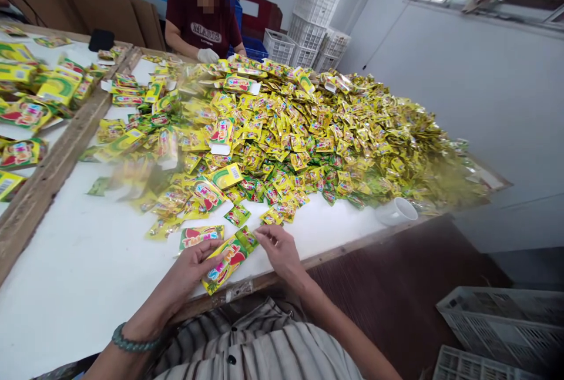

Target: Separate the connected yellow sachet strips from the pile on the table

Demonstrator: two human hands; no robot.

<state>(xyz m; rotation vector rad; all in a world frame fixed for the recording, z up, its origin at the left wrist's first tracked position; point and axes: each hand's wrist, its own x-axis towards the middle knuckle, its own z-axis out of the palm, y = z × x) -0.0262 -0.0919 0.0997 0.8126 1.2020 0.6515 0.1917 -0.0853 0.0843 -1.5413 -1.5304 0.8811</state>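
Observation:
My left hand (194, 268) grips a small yellow candy box (222, 269) printed with a watermelon and colourful letters, close to the table's front edge. At the box's upper right end is a green candy sachet (246, 239), pinched by the fingertips of my right hand (277, 249). Whether the sachet is partly inside the box I cannot tell. Just behind my left fingers lies another yellow box (201, 235). A loose green sachet (237, 214) rests on the white table (101, 262) beyond my hands.
A large heap of yellow sachets (317, 127) with boxes on top covers the table's far side. A white cup (397, 211) stands at the right edge. A wooden strip (66, 157) divides the table at left. Opposite is a person (200, 22); crates (502, 315) stand low at right.

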